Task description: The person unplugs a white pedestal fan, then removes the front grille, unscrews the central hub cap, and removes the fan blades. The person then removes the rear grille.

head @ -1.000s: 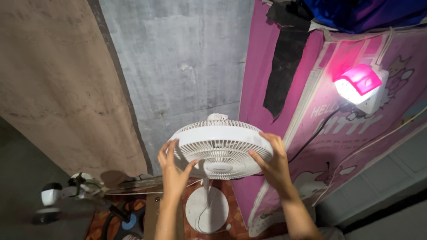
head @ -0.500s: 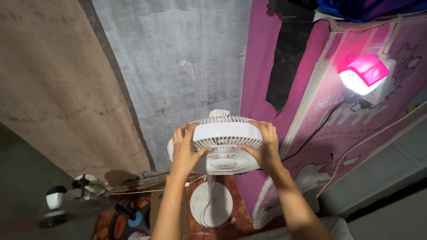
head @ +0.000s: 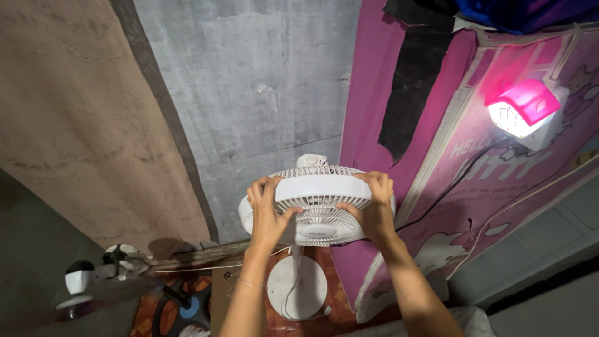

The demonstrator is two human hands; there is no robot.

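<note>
Both forearms are bare, with no sleeves showing up to the picture's lower edge. The left hand (head: pixel 267 215) has a thin ring on one finger, and a fine chain bracelet (head: pixel 249 284) lies around the left forearm. The right hand (head: pixel 373 215) wears nothing that shows.

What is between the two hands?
The white fan head, its grille gripped on either side by the left hand and right hand, in the head view.

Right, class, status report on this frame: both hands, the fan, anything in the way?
Left hand and right hand gripping white fan grille at its sides. Fan upright on round base. Nothing blocking.
</note>
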